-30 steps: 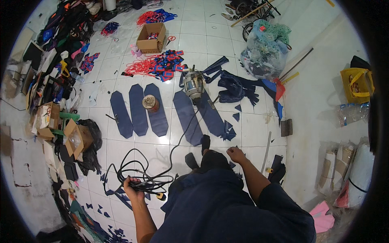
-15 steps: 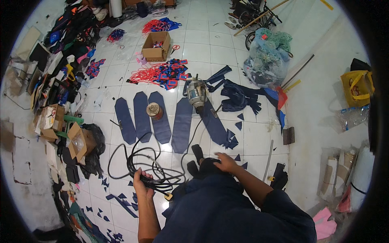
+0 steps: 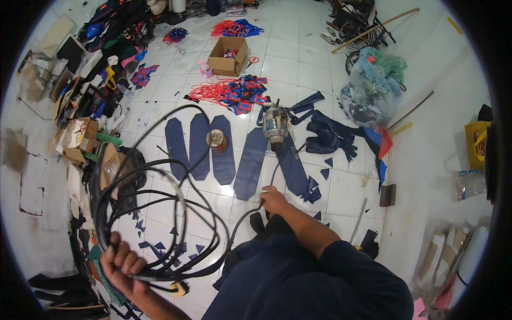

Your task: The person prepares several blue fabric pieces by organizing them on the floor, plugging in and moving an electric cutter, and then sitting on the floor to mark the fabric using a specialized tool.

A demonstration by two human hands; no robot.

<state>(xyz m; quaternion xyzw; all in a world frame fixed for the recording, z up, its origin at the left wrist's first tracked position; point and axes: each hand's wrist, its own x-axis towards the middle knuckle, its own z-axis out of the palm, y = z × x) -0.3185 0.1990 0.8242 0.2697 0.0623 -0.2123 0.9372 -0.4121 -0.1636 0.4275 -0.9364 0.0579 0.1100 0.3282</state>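
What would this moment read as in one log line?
Left hand: holding coiled black cable | Right hand: at cable stretch below metal machine, grip unclear | Floor: navy panels laid out

Can't see the black cable (image 3: 101, 217) where both the left fingers (image 3: 129, 259) and right fingers (image 3: 268, 195) cover it. My left forearm (image 3: 154, 305) gets chopped by the lower edge, the yellow bit (image 3: 180, 289) is partly behind loops, and the cardboard box (image 3: 224, 66)'s contents are too tiny to tell.

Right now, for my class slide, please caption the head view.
Left hand grips a coiled black cable; right hand is on its run toward a metal machine amid dark blue strips.
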